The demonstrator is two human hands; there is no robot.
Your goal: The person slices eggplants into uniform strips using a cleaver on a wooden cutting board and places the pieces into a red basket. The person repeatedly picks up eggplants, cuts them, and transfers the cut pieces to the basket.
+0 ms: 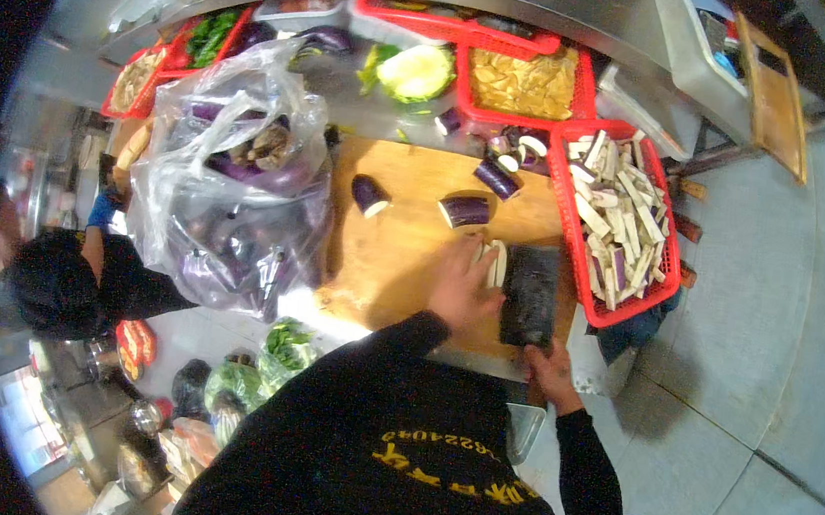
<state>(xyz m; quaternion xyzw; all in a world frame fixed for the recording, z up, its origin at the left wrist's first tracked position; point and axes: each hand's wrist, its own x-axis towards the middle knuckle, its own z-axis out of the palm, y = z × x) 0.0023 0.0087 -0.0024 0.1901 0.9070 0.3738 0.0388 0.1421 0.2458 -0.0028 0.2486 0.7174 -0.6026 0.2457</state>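
On a wooden cutting board, my left hand presses down on pale eggplant slices. My right hand grips the handle end of a dark, broad-bladed cleaver, whose blade lies close beside the slices, to their right. Farther up the board are a cut eggplant piece, an eggplant end and another purple chunk. A red plastic basket full of eggplant strips stands at the board's right edge.
A clear plastic bag of whole eggplants covers the left side. Behind the board are a halved cabbage and a red basket of yellowish slices. A co-worker in dark clothing is at the left. Bagged greens are lower left.
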